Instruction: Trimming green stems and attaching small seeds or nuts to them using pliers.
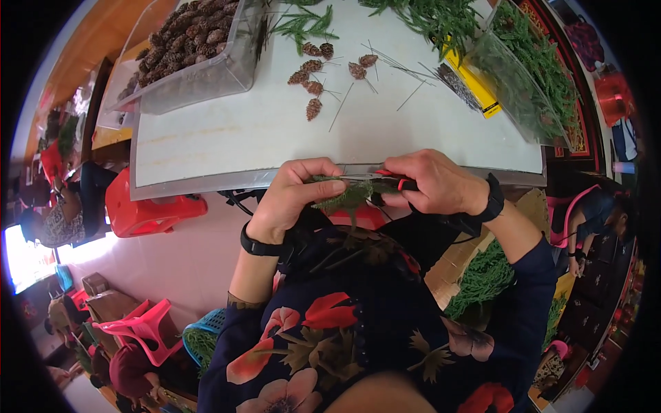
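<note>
At the table's near edge, my left hand (296, 196) is closed, thumb and fingers pinching a green artificial pine sprig (350, 196) whose needles hang below the fingertips. My right hand (434, 182) is wrapped round a pair of red-handled scissors (407, 184). Their thin metal blades point left and lie against the sprig, close to my left fingertips. Whether the blades are apart cannot be made out. Farther in on the white table (227, 148) are several small pine cones (313, 109) with wire stems, and loose thin wires (406, 69).
A clear bin of pine cones (189, 41) stands at the far left. Green sprigs (434, 20), a yellow box (475, 86) and a clear bin of greenery (530, 76) are at the far right. A red stool (148, 206) stands left; a cardboard box with greenery (482, 275) is right. Other people sit around.
</note>
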### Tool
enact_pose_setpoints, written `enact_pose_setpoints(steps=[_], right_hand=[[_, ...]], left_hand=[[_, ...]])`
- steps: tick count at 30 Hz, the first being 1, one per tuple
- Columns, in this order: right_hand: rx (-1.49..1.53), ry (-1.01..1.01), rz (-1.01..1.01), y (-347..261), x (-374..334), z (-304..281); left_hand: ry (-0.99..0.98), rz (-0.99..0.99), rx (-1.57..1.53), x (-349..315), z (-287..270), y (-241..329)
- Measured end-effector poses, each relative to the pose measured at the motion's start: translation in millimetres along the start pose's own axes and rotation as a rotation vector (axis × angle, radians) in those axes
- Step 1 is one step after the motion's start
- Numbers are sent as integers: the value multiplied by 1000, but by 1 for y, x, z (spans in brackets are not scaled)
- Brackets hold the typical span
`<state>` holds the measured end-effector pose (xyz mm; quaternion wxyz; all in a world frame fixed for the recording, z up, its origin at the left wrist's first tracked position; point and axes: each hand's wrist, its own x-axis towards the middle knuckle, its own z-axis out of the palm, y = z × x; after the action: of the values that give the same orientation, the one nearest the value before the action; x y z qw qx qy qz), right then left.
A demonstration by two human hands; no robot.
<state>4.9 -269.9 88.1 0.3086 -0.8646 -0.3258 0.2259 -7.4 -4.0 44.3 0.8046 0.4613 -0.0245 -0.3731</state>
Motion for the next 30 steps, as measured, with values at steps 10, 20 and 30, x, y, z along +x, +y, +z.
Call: enact_pose_setpoints(steps=[10,20,30], right_hand=[[-11,137,57,-4,-8,10],[-164,256,-298,14,9,2],[-136,276,-332,15,13,2]], left_hand=[[222,113,20,-2,11,-9],[-122,-7,-334,-1,7,-9],[-184,42,-395,-3,2,-14]])
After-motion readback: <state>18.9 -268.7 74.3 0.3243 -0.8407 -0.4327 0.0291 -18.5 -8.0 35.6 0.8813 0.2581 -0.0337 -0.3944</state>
